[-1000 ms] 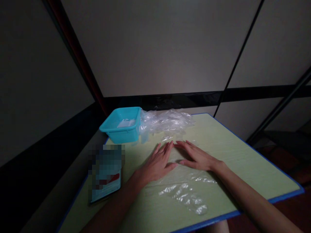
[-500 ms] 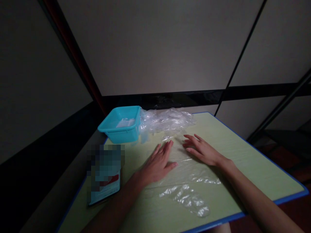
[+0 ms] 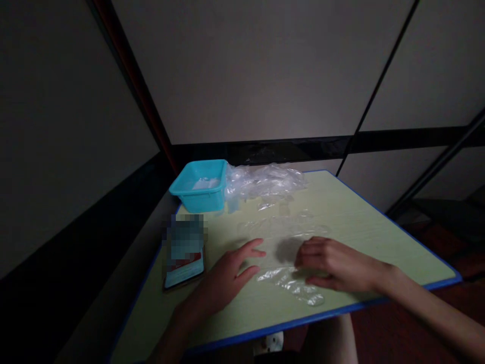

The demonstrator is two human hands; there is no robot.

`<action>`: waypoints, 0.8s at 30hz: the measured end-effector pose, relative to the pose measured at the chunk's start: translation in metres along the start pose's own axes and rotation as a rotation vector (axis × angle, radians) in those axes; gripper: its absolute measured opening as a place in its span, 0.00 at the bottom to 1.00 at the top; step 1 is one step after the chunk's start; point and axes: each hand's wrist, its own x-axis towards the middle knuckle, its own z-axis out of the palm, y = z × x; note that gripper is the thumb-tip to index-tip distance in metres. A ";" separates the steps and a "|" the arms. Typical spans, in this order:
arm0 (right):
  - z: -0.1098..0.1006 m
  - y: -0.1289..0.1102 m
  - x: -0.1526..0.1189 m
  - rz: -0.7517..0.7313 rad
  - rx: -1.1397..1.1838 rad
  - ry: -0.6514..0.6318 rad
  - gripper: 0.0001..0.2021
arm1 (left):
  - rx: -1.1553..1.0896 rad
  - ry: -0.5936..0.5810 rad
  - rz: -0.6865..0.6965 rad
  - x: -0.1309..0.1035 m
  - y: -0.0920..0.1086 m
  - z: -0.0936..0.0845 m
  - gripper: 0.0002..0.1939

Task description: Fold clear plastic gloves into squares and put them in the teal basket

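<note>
A clear plastic bag (image 3: pixel 280 227) lies spread flat on the pale green table, its crinkled lower part near the front edge. At its left side is my left hand (image 3: pixel 231 273), fingers apart and nothing between them. Over the bag's right side hovers my right hand (image 3: pixel 326 263), with fingers curled loosely downward and the thumb apart from them; nothing shows in it. A heap of crumpled clear plastic (image 3: pixel 269 181) rests at the back of the table, beside a turquoise basket (image 3: pixel 202 200) with something white and clear inside.
A phone or tablet (image 3: pixel 185 273), its screen partly pixelated, lies at the table's left. The table (image 3: pixel 364 227) has a blue edge. Behind it stand grey panels with a black band. A leg shows below the front edge.
Both hands have moved nearer the front edge, the left also leftward. The right fingers have curled. The view has shifted, and the bag's upper part now shows uncovered.
</note>
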 end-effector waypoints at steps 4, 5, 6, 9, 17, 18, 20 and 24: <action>0.003 -0.036 -0.012 -0.004 -0.095 -0.039 0.05 | -0.067 0.091 -0.097 -0.025 -0.012 0.020 0.26; 0.004 -0.040 -0.014 0.002 -0.114 -0.030 0.05 | -0.063 0.112 -0.099 -0.028 -0.015 0.024 0.26; 0.006 -0.042 -0.015 0.004 -0.135 -0.025 0.06 | -0.052 0.131 -0.095 -0.030 -0.017 0.027 0.26; 0.013 -0.044 -0.015 0.007 -0.208 -0.046 0.10 | 0.020 0.174 -0.042 -0.032 -0.021 0.032 0.27; 0.016 -0.038 -0.016 0.190 -0.022 0.068 0.20 | 0.232 0.222 0.048 -0.035 -0.024 0.036 0.31; 0.015 -0.034 -0.015 0.245 0.066 0.131 0.22 | 0.240 0.237 0.049 -0.035 -0.025 0.037 0.31; 0.014 -0.025 -0.011 0.323 0.249 0.256 0.24 | 0.242 0.264 0.048 -0.035 -0.026 0.037 0.32; 0.021 0.000 0.002 0.421 0.531 0.422 0.23 | 0.235 0.310 0.048 -0.035 -0.029 0.038 0.33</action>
